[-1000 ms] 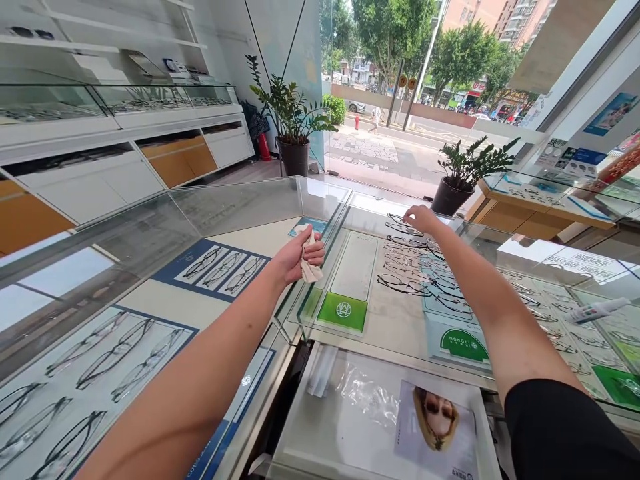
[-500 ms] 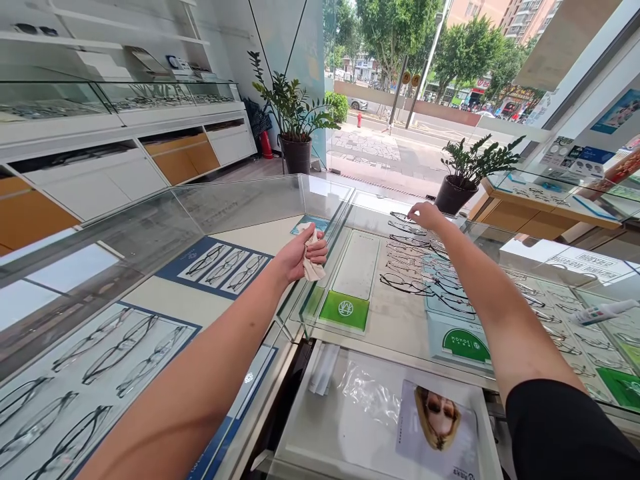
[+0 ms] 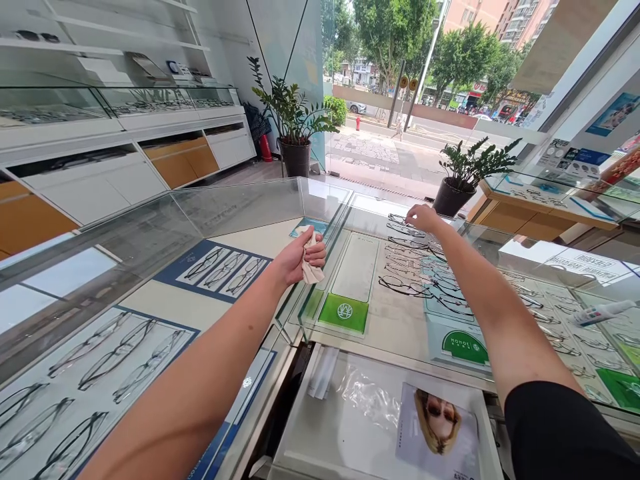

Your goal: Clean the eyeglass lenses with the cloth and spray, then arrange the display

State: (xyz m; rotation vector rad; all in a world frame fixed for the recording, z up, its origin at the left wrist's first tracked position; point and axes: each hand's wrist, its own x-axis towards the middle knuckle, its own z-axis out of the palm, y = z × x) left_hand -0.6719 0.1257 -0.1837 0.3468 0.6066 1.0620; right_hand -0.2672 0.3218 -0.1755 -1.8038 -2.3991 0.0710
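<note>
My left hand (image 3: 306,259) is closed around a crumpled beige cloth (image 3: 311,272), held above the joint between two glass counters. My right arm reaches over the counter on the right. At the far end of a row of eyeglasses, my right hand (image 3: 424,218) has its fingers pinched together at a dark-rimmed pair of eyeglasses (image 3: 399,221). The exact contact is small and partly hidden by the fingers. Several more eyeglasses (image 3: 404,287) lie in rows nearer to me, partly covered by my forearm.
An open drawer (image 3: 345,433) below holds plastic wrap (image 3: 373,400) and a printed card (image 3: 437,427). Framed glasses on a blue-edged tray (image 3: 193,331) lie in the left counter. A white tube (image 3: 605,312) rests at right. Potted plants (image 3: 295,159) stand beyond the counters.
The view has shifted very slightly. Both hands keep nearly the same places, the left one still gripping the cloth and the right one at the far eyeglasses.
</note>
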